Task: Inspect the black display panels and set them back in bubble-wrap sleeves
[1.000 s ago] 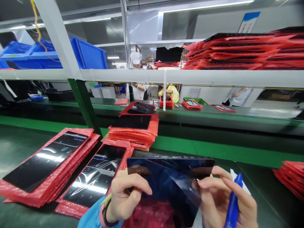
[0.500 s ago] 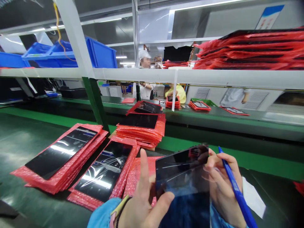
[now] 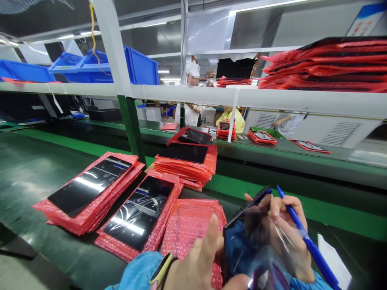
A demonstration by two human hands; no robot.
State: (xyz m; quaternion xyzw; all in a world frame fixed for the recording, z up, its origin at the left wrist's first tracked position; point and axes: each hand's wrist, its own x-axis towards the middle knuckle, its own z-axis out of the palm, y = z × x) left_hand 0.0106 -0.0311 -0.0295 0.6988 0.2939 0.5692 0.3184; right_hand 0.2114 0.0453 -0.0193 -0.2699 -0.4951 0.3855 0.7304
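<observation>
My left hand (image 3: 198, 259) grips a black display panel (image 3: 238, 241) by its left edge, thumb over the lower face and index finger pointing up. The panel is tilted and mirrors the surroundings. At its upper right, my right hand (image 3: 292, 237) pinches a clear film (image 3: 279, 229) that stands partly off the glass. A blue pen (image 3: 310, 245) is tucked in the same hand, tip pointing up. Left of the panel lies a red bubble-wrap sleeve (image 3: 193, 221). The panel's lower end is out of view.
Stacks of red bubble sleeves topped with black panels (image 3: 90, 185) (image 3: 140, 213) lie to the left, with another stack (image 3: 186, 169) behind. A white shelf (image 3: 193, 92) crosses ahead, bearing blue bins (image 3: 140, 66) and red-wrapped panels (image 3: 329, 66). Co-workers stand beyond.
The panel has tilted and shifted right and down with both hands. The clear film now stands visibly away from the glass. The view has turned slightly left.
</observation>
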